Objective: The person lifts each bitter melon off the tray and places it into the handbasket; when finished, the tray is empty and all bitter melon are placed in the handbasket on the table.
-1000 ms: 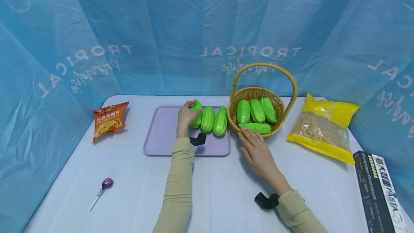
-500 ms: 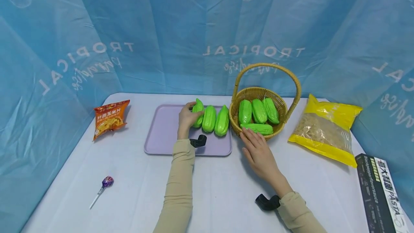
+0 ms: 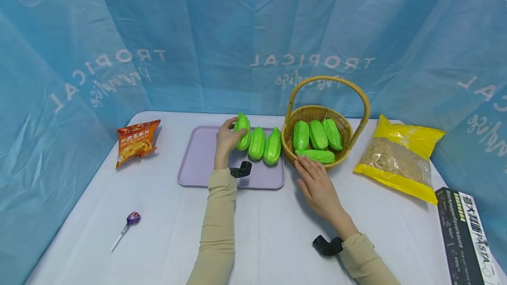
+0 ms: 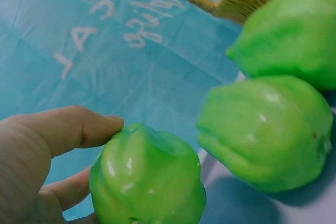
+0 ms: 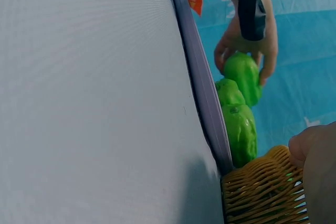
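My left hand pinches a glossy green ridged gourd between thumb and fingers, above the back of the lilac tray. In the left wrist view this held gourd shows end-on, apart from its neighbours. Two similar gourds lie side by side on the tray: a middle gourd and a right-hand gourd. Fingers extended, my right hand rests at the front rim of a wicker basket. Several more green gourds lie inside, one crosswise gourd at the front.
The basket's tall arched handle rises above it, close to the tray's right edge. An orange snack bag and a lollipop lie at left. At right are a yellow bag and a black pasta box.
My left hand has lifted the leftmost gourd up and away from the other two on the tray. The right hand stays at the basket rim. The head view has shifted slightly.
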The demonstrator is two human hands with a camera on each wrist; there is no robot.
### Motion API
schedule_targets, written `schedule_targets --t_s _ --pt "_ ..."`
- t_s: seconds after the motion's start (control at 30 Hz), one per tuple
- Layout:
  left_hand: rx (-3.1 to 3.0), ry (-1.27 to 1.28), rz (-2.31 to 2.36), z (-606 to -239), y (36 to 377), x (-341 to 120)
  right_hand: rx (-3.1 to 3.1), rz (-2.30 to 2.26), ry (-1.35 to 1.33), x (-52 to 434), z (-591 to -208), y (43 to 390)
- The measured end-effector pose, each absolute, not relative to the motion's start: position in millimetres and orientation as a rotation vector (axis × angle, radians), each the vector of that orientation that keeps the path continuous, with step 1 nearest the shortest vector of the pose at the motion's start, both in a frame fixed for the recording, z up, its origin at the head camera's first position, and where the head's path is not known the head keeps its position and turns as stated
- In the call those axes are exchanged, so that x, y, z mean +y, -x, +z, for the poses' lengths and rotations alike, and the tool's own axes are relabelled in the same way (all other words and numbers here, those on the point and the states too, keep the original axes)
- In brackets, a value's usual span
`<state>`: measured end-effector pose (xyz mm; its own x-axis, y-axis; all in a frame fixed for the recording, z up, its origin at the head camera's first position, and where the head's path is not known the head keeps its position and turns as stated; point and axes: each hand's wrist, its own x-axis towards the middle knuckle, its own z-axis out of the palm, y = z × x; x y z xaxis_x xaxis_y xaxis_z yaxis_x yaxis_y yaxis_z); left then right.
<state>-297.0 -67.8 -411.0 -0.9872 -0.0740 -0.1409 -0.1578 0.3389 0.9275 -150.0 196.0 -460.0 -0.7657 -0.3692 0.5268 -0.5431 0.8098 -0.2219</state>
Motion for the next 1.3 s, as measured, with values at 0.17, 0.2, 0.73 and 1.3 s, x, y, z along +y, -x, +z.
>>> schedule_targets --t_s 0.17,0.2,0.73,1.3 --pt "2.455 0.146 1.809 -400 296 -62 -2.54 0.506 -0.672 197 -458 151" --pt "2.442 0.133 1.823 -398 295 -60 -2.537 0.506 -0.674 197 -458 152" --pt "2.323 -0.071 1.891 -374 278 -19 -2.53 0.522 -0.679 195 -461 151" --pt "2.272 -0.192 1.831 -362 267 9 -2.524 0.482 -0.676 194 -461 150"
